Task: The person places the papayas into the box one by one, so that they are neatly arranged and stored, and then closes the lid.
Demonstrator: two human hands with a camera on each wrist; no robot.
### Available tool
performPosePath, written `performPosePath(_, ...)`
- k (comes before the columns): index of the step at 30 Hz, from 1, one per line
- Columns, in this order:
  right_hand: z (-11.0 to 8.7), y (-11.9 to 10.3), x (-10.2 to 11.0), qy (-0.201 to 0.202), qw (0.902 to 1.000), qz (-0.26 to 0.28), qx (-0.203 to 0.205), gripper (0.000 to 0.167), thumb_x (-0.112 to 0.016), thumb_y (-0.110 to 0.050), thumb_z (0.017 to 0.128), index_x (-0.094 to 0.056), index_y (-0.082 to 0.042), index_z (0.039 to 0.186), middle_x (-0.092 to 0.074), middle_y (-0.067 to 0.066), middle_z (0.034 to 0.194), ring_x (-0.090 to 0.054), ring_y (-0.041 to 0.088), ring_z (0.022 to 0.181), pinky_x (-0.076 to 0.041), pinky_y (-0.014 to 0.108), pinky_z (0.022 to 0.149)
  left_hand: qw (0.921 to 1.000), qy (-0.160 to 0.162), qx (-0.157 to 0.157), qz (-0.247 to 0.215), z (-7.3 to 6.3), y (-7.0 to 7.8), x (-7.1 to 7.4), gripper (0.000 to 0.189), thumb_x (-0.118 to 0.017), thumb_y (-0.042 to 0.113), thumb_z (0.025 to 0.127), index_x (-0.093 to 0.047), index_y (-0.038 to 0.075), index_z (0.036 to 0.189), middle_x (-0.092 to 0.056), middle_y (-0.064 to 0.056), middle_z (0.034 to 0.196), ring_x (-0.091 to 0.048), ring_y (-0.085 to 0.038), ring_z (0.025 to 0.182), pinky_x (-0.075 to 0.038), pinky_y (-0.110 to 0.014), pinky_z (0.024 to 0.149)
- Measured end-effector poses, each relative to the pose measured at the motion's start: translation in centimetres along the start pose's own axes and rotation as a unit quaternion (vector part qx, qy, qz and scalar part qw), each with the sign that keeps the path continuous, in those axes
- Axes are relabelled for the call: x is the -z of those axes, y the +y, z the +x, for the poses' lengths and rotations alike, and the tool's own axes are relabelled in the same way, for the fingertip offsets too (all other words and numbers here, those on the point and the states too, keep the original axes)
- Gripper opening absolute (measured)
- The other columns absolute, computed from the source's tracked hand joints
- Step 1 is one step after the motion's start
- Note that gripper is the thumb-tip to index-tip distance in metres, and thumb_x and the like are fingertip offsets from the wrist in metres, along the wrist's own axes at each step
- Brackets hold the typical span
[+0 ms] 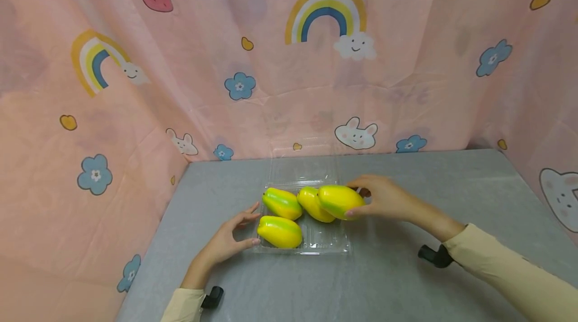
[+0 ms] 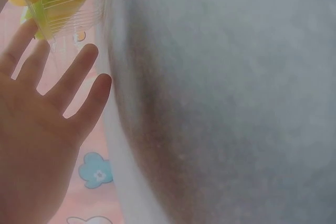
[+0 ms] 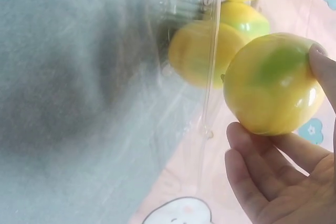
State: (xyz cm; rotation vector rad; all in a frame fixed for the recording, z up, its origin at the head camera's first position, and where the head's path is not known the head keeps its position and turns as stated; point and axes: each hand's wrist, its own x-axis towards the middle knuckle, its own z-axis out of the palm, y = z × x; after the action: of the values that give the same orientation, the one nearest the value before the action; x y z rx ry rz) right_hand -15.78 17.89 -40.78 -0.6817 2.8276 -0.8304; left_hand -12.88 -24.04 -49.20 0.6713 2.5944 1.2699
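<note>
My right hand (image 1: 384, 197) grips a yellow-green papaya (image 1: 339, 201) between thumb and fingers, over the right part of a clear plastic box (image 1: 322, 250). In the right wrist view the held papaya (image 3: 275, 85) is above the box's rim. Three similar papayas lie in the box: one at the back left (image 1: 282, 203), one at the front left (image 1: 280, 232) and one at the back right (image 1: 312, 204), partly hidden behind the held one. My left hand (image 1: 226, 239) rests by the box's left side with fingers spread, thumb near the front left corner. It holds no fruit.
The box's clear lid (image 1: 304, 164) stands raised at the back, near the pink printed curtain (image 1: 280, 111). A grey tabletop (image 1: 388, 277) lies under everything. Dark devices are strapped at both wrists.
</note>
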Motion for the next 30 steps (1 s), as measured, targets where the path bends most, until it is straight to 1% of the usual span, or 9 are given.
performPosePath(4, 0.3, -0.6, -0.3, -0.004, 0.9999, 0.008, 0.013, 0.071, -0.08, -0.058, 0.073, -0.066, -0.011, 0.124, -0.07, 0.001, 0.111, -0.064, 0.015, 0.094, -0.059, 0.04, 0.085, 1.0, 0.0, -0.003, -0.005, 0.0, 0.1, 0.1, 0.063, -0.077, 0.034, 0.086, -0.052, 0.02, 0.142, -0.032, 0.006, 0.163, -0.04, -0.028, 0.146, -0.038, -0.058, 0.112)
performPosePath(7, 0.6, -1.0, -0.5, -0.005, 0.9996, 0.014, 0.026, 0.069, -0.081, -0.056, 0.074, -0.066, -0.01, 0.124, -0.07, 0.003, 0.111, -0.064, 0.015, 0.093, -0.059, 0.042, 0.085, 1.0, -0.001, -0.004, -0.005, 0.0, 0.1, 0.1, 0.064, -0.077, 0.034, 0.086, -0.052, 0.02, 0.142, -0.031, 0.007, 0.163, -0.04, -0.028, 0.146, -0.038, -0.058, 0.112)
performPosePath(11, 0.9, -1.5, -0.7, -0.004, 0.9993, 0.019, 0.033, 0.068, -0.081, -0.055, 0.075, -0.066, -0.01, 0.124, -0.07, 0.003, 0.113, -0.064, 0.015, 0.093, -0.059, 0.042, 0.085, 1.0, -0.001, -0.005, -0.002, 0.0, -0.1, 0.1, 0.063, -0.077, 0.034, 0.086, -0.052, 0.021, 0.142, -0.031, 0.007, 0.163, -0.04, -0.027, 0.146, -0.039, -0.057, 0.112)
performPosePath(17, 1.2, -2.1, -1.2, -0.009, 0.9984, 0.034, 0.045, 0.068, -0.08, -0.055, 0.075, -0.064, -0.014, 0.128, -0.07, 0.002, 0.119, -0.065, 0.014, 0.094, -0.06, 0.039, 0.085, 1.0, 0.002, -0.009, -0.004, 0.0, -0.3, 0.0, 0.062, -0.077, 0.034, 0.086, -0.052, 0.023, 0.142, -0.032, 0.007, 0.163, -0.04, -0.027, 0.146, -0.039, -0.058, 0.112)
performPosePath(22, 1.4, -2.7, -1.6, -0.014, 0.9971, 0.056, 0.05, 0.067, -0.082, -0.053, 0.074, -0.064, -0.017, 0.127, -0.071, -0.002, 0.118, -0.065, 0.014, 0.096, -0.06, 0.04, 0.087, 1.0, 0.004, -0.007, -0.004, 0.0, -0.3, 0.0, 0.062, -0.077, 0.034, 0.085, -0.052, 0.023, 0.141, -0.032, 0.007, 0.163, -0.041, -0.027, 0.146, -0.039, -0.058, 0.112)
performPosePath(26, 1.6, -2.9, -2.2, -0.022, 0.9977, 0.042, 0.048, 0.07, -0.079, -0.057, 0.075, -0.064, -0.015, 0.129, -0.072, -0.004, 0.114, -0.064, 0.01, 0.095, -0.059, 0.038, 0.086, 1.0, 0.003, -0.007, -0.004, 0.0, -0.2, 0.0, 0.062, -0.077, 0.034, 0.085, -0.052, 0.023, 0.141, -0.032, 0.007, 0.163, -0.041, -0.027, 0.146, -0.039, -0.058, 0.112)
performPosePath(30, 1.6, -2.9, -2.8, -0.029, 0.9974, 0.038, 0.054, 0.07, -0.079, -0.056, 0.076, -0.065, -0.013, 0.128, -0.072, -0.001, 0.115, -0.064, 0.009, 0.093, -0.06, 0.036, 0.085, 0.9999, 0.002, -0.009, -0.007, 0.0, -0.2, 0.0, 0.063, -0.077, 0.034, 0.085, -0.052, 0.023, 0.142, -0.032, 0.006, 0.163, -0.041, -0.027, 0.146, -0.039, -0.058, 0.112)
